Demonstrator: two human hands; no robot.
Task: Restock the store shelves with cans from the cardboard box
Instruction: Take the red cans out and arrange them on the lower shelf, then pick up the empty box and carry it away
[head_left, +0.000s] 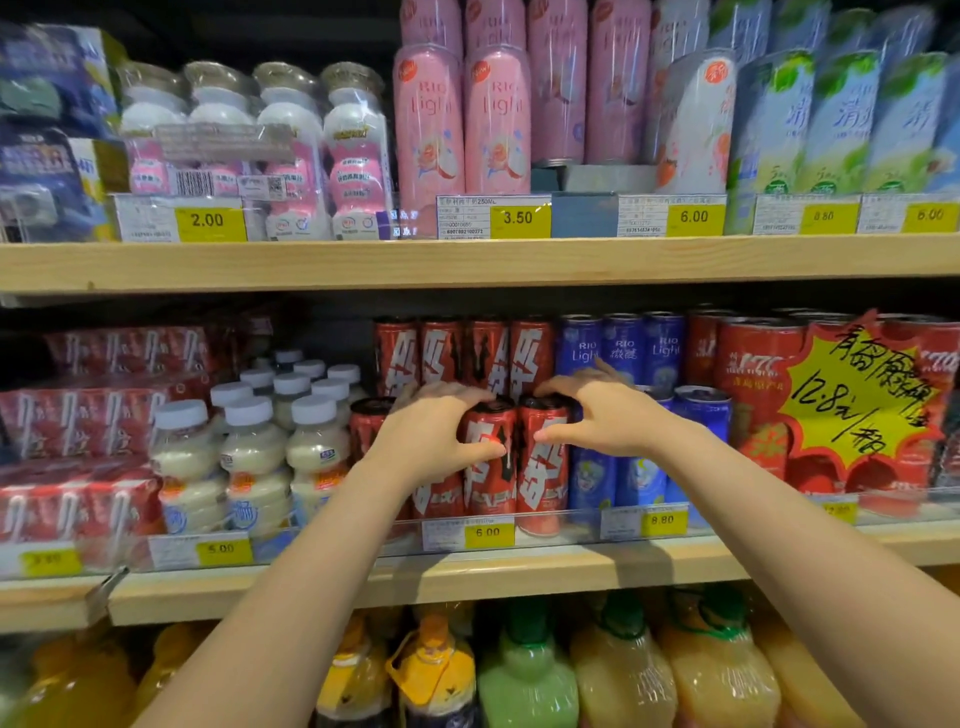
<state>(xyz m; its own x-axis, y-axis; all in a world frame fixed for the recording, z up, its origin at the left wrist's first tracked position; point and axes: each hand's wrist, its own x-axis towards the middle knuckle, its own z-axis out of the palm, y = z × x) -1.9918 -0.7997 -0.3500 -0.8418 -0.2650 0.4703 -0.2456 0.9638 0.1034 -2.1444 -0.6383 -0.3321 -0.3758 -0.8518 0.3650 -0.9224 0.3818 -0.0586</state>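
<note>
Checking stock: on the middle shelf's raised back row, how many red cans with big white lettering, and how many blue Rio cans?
Red cans: 4
Blue cans: 3
Total: 7

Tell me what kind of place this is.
Most likely a grocery or convenience store drinks aisle: wooden shelves lined with yellow price tags, rows of red cans and bottled drinks, and a handwritten starburst promo sign.

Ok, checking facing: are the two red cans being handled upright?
Upright: both red cans stand vertical, tops up, left hand and right hand on them.
</note>
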